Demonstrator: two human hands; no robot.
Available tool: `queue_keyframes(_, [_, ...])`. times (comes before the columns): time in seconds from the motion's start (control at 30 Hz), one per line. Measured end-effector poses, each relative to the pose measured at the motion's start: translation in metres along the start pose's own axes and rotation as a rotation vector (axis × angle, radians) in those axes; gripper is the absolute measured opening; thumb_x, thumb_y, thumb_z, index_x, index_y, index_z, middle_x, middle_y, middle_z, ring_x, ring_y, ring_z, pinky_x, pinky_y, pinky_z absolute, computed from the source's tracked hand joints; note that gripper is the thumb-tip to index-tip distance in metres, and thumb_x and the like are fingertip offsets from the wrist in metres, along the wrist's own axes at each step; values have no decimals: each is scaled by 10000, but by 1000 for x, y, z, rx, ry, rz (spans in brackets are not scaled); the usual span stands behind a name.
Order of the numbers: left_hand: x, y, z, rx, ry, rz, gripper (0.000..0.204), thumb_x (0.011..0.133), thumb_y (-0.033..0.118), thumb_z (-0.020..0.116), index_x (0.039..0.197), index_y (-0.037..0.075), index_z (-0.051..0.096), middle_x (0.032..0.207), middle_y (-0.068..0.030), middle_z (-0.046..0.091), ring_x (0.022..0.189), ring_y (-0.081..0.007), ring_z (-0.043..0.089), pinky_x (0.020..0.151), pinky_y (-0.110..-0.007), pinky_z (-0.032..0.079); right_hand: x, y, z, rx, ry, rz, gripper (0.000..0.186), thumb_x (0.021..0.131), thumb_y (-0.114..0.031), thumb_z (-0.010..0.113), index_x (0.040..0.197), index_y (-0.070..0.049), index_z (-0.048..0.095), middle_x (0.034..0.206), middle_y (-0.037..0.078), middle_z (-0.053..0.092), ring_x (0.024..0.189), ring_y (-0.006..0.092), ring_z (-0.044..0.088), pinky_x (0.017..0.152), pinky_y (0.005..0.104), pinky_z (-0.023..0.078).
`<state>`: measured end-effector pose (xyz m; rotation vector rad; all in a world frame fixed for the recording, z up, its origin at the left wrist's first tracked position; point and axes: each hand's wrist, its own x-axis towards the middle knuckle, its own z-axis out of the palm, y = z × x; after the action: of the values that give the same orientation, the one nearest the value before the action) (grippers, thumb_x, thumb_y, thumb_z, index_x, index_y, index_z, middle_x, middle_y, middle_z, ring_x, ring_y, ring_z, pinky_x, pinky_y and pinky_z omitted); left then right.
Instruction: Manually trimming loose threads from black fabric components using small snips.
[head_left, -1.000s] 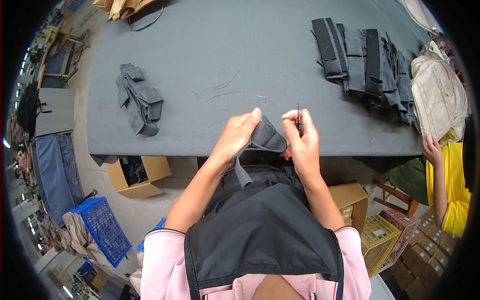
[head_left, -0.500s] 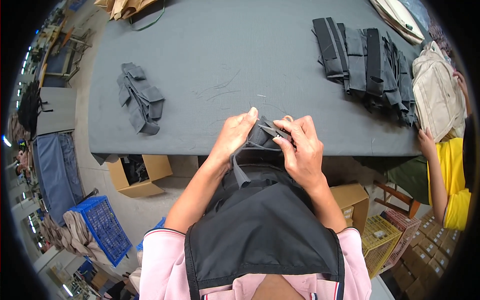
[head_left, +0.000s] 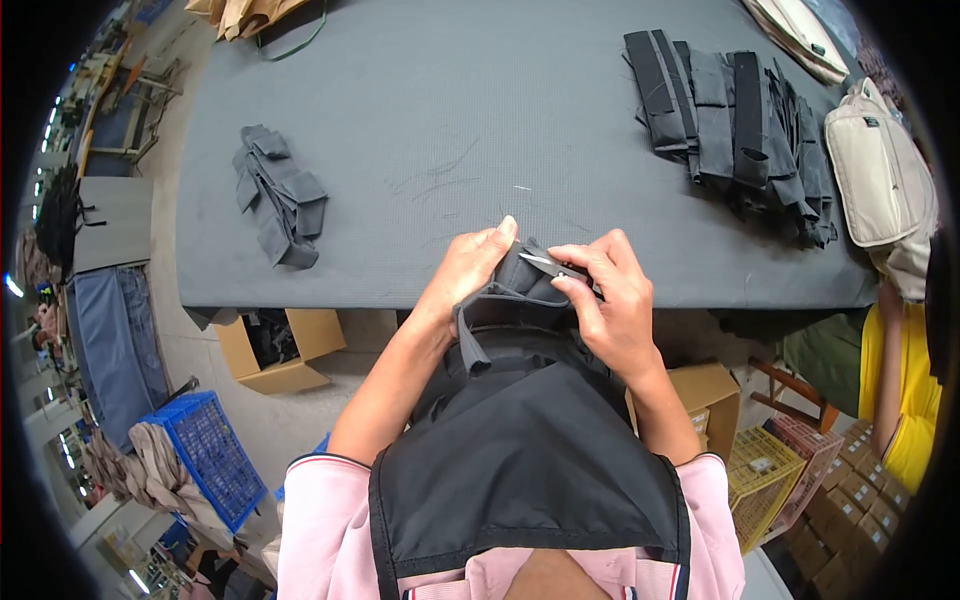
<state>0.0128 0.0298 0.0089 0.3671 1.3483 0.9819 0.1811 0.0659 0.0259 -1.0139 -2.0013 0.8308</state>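
At the table's near edge, my left hand (head_left: pixel 468 268) is closed on a dark grey fabric strip (head_left: pixel 512 275), thumb pointing up. One end of the strip (head_left: pixel 473 345) hangs down over my black apron. My right hand (head_left: pixel 618 300) pinches a pair of small dark thread snips (head_left: pixel 562 270) between thumb and fingers. The snips' bright blades point left, right at the fabric beside my left thumb. Whether a thread lies between the blades is too small to tell.
Folded dark grey strips (head_left: pixel 280 195) lie on the grey-covered table (head_left: pixel 400 120) at left; a larger pile (head_left: pixel 735 130) lies at right. Loose threads (head_left: pixel 440 175) are scattered mid-table. A beige backpack (head_left: pixel 872 175) rests near a co-worker in yellow (head_left: pixel 905 400). An open carton (head_left: pixel 280 345) stands below.
My right hand with the snips has shifted slightly right and down. At the right, the beige backpack has been turned, and the co-worker's hand has left the table edge.
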Motion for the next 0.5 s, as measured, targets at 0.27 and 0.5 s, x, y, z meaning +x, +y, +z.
queue_keyframes(0.27, [1, -10, -3, 321, 123, 307, 470, 967, 364, 442, 667, 3, 453, 574, 3, 389, 572, -97, 328, 512, -290, 347, -5, -10, 2, -217, -6, -192, 305, 653, -21, 700, 948, -48, 627, 762, 67, 527, 584, 210, 539, 551, 314, 446])
queue_keyframes(0.5, [0, -8, 1, 473, 198, 422, 471, 969, 337, 432, 677, -32, 412, 565, -81, 311, 557, -144, 298, 505, -335, 330, -11, -5, 12, -290, 45, -233, 305, 665, -35, 700, 959, -42, 622, 737, 51, 520, 567, 193, 524, 518, 293, 428])
